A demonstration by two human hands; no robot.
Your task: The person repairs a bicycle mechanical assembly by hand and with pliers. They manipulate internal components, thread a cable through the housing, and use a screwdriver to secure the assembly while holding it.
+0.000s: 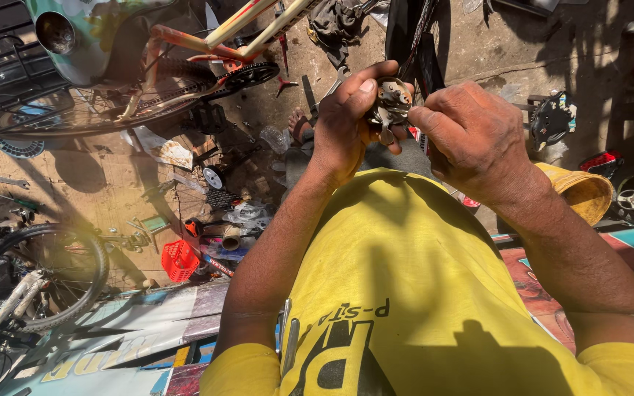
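Observation:
My left hand point(346, 121) grips a small grimy metal bicycle part point(389, 106), round and toothed, held up in front of me over my yellow shirt. My right hand point(471, 139) comes in from the right with its fingertips pinched on the same part's right side. Both forearms reach up from the bottom of the view. The underside of the part is hidden by my fingers.
A cream and red bicycle frame point(236, 29) with chain and chainring point(247, 73) lies upper left. A bicycle wheel point(38, 275) stands at the left. A small red basket point(179, 259), scattered parts and tools litter the dirt ground. A yellow bowl point(585, 192) sits at right.

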